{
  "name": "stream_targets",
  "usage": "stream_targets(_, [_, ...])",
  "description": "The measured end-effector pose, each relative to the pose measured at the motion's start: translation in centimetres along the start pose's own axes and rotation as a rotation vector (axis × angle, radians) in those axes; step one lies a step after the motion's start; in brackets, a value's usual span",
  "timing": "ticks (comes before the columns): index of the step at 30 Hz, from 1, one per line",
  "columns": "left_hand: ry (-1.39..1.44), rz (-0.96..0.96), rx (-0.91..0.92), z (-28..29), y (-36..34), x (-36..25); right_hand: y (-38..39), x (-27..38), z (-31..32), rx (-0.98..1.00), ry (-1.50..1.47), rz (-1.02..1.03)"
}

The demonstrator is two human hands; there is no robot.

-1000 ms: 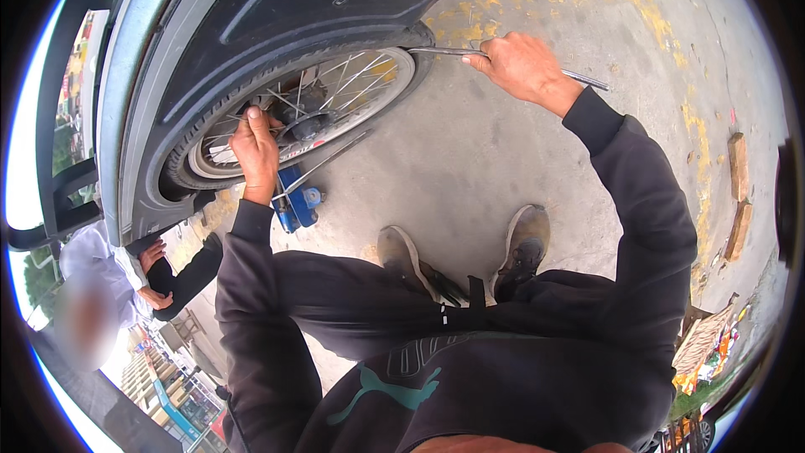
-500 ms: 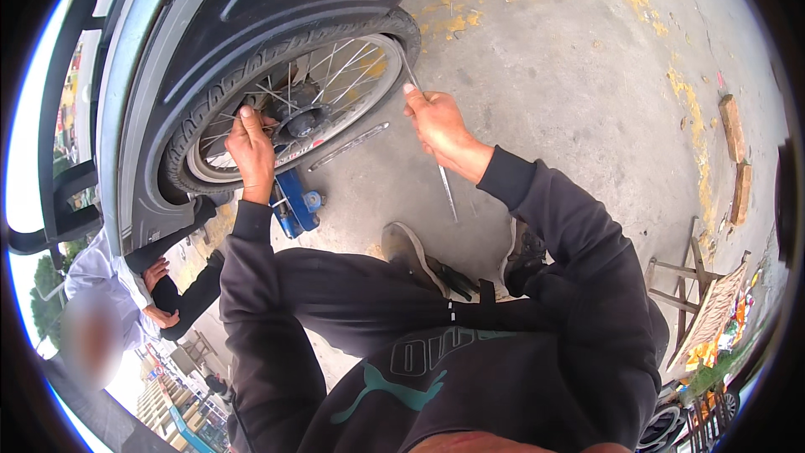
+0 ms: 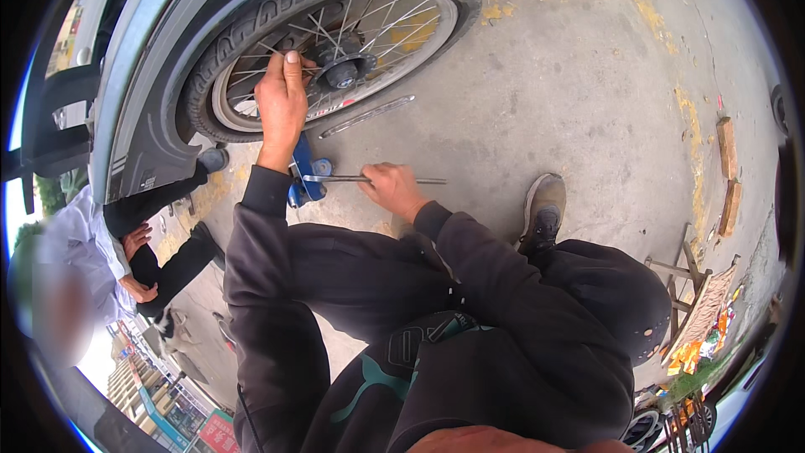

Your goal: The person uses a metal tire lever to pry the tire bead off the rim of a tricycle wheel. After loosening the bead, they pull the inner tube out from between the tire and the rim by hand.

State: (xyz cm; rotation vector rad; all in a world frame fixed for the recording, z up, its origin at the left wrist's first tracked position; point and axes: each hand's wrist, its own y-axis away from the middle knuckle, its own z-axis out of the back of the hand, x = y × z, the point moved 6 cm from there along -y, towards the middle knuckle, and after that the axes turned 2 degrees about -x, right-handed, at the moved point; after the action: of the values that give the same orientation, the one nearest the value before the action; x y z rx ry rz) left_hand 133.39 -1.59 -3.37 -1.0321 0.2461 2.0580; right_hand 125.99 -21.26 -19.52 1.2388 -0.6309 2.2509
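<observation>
A spoked wheel (image 3: 444,25) with a black knobbly tyre (image 3: 201,88) sits under a dark grey fender (image 3: 159,109) at upper left. My left hand (image 3: 281,105) reaches over the rim into the spokes, its fingers curled round the near side of the wheel and partly hidden behind it; exactly which part they grip is unclear. In front of the wheel, my right hand (image 3: 392,189) is closed round a thin metal tyre lever (image 3: 344,178), held roughly level and apart from the tyre. Another long metal lever (image 3: 369,117) lies on the ground beside the wheel.
A blue jack (image 3: 306,169) stands below the wheel, near the lever's flat end. At left sits a person in a light shirt (image 3: 84,239). Bricks (image 3: 727,151) and a wooden stool (image 3: 700,302) are at right, on stained concrete (image 3: 570,75). My shoe (image 3: 543,210) is nearby.
My right hand has drawn the tyre lever away from the tyre's right edge, toward me and left, turning it level. My left hand stays at the wheel. The view has shifted.
</observation>
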Motion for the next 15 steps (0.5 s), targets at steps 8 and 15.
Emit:
stream_targets(8, [-0.106, -0.139, 0.039, 0.5, 0.0, -0.6, -7.0, -13.6, -0.5, 0.229, 0.799, 0.193])
stream_targets(15, [-0.108, -0.118, 0.079, 0.6, 0.8, -0.9, -9.4, -14.1, -2.9, 0.370, 0.777, 0.118])
